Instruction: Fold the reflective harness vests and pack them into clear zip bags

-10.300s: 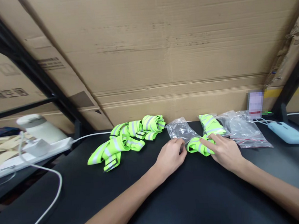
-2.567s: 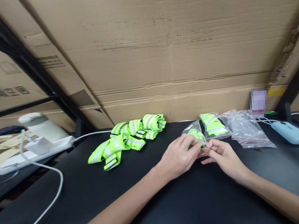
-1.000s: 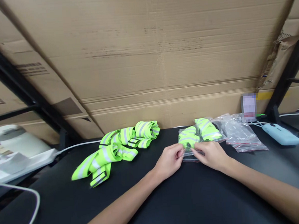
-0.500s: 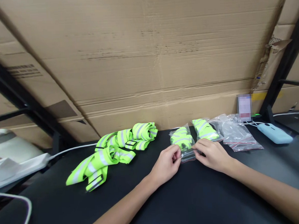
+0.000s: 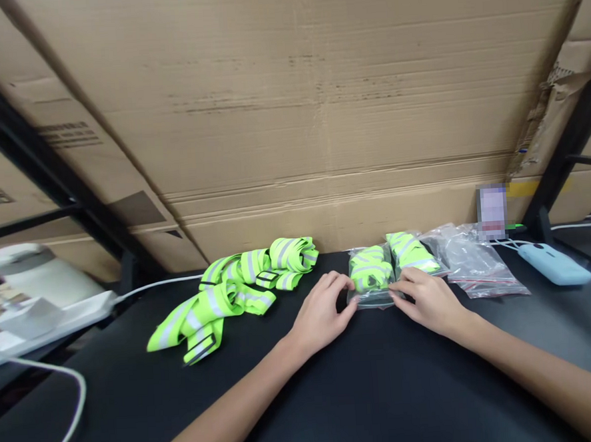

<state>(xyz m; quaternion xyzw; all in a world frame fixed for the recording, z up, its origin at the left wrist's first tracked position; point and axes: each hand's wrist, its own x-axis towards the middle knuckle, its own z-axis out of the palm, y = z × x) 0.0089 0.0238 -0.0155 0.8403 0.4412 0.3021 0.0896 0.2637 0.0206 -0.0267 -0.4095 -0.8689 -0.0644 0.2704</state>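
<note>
A clear zip bag (image 5: 375,303) lies on the black table with a folded neon-yellow reflective strap (image 5: 371,270) inside. My left hand (image 5: 324,311) is at the bag's left edge, thumb and fingers curved apart, the tips touching the plastic. At the right edge, my right hand (image 5: 428,301) pinches the bag near its lower corner. Just behind that hand sits a second bagged reflective strap (image 5: 410,250), partly covered by the fingers. Loose reflective straps with black buckles lie to the left, one bundle (image 5: 292,254) at the back and another (image 5: 201,320) nearer me.
Several flat clear bags (image 5: 483,263) with red seal lines lie at the right, beside a light-blue device (image 5: 553,264) with a white cable. A power strip (image 5: 81,321) and a pale bottle (image 5: 43,273) stand at far left. Cardboard (image 5: 290,134) walls the back.
My left fingers have spread from a closed pinch and shifted to the bag's left edge. The bag lies flatter, its lower end less stretched out. The view has turned slightly left.
</note>
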